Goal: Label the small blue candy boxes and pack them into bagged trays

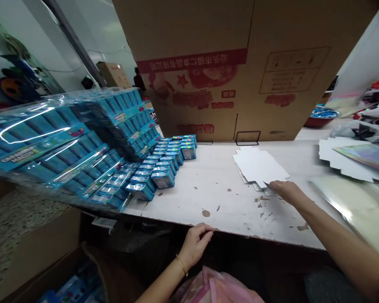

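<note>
My right hand (287,191) reaches across the white table and its fingertips lie on the near corner of a stack of flat, die-cut white card blanks (259,166). Whether it pinches them I cannot tell. My left hand (196,245), wearing a gold bangle, rests loosely at the table's front edge (164,221), holding nothing. Left of the blanks stand rows of small blue boxes (164,176). Behind them lie large plastic-wrapped blue packs (66,143). More white blanks (344,160) lie at the right, under a holographic sheet (369,155).
A large upside-down printed cardboard carton (240,63) stands along the table's back. A red bowl of blue items (320,118) sits behind it at the right. A pink plastic bag (214,288) lies by my lap, and an open carton (63,273) sits low at the left.
</note>
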`<state>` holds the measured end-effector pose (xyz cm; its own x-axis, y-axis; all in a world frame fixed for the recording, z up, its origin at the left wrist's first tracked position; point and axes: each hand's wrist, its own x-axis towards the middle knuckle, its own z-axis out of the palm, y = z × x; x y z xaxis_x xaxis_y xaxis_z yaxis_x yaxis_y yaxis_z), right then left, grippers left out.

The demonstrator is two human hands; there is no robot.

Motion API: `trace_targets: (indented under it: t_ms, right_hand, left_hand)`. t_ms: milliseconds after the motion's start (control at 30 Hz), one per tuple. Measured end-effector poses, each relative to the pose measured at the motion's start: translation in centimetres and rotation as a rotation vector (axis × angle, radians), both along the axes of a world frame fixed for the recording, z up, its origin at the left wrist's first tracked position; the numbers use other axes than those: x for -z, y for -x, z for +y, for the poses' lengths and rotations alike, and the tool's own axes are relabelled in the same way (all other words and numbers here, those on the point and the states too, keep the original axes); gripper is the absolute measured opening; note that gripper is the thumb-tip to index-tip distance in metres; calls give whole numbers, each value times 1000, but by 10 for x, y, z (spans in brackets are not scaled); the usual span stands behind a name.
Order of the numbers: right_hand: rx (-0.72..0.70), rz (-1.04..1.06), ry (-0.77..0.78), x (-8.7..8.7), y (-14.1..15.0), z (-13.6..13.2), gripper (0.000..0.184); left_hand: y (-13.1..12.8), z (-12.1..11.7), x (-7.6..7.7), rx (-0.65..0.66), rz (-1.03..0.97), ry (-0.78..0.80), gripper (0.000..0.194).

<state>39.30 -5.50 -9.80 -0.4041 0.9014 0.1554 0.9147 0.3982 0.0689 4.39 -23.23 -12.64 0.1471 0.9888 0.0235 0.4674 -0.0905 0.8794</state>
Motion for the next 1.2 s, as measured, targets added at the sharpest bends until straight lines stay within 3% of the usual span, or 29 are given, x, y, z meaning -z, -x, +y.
trace_targets:
  t_ms: [100,200,267,300,400,467,533,600,733,1000,1100,1200]
  right_hand:
    - [-55,-61,-287,-24,37,-33,26]
    - [-216,14,-478,-26,103,-87,24]
    - [-301,68,-452,-10,153,-124,20]
    - [-321,89,-390,1,175,-141,17]
    - [-345,120,-169,34,216,-175,9]
    - [-363,138,-27,48,216,-182,24]
    - [-387,169,55,55,200,-181,54]
    - [-404,191,82,58,177,-174,69]
    - [-401,251,98,66,148,-161,47]
    - [-326,383,89,69,154,-150,36]
    - [-310,327,84,72,153,-149,35]
    - [-335,250,60,76,158,-156,35]
  left_hand:
    - [1,0,-3,-66,118,-196,23]
    - [3,3,-2,-249,337,-522,57]
    - [9,5,4,-269,510,-659,75]
    - [14,5,9,-218,590,-676,76]
    - [33,4,31,64,758,-619,49]
    - [44,4,46,183,799,-582,36]
    - [51,6,57,201,798,-574,34]
    - [53,11,62,183,764,-580,34]
    - [57,26,61,192,661,-596,39]
    - [74,52,57,259,635,-620,29]
    - [64,64,43,254,583,-671,29]
    - [42,63,13,257,673,-655,27]
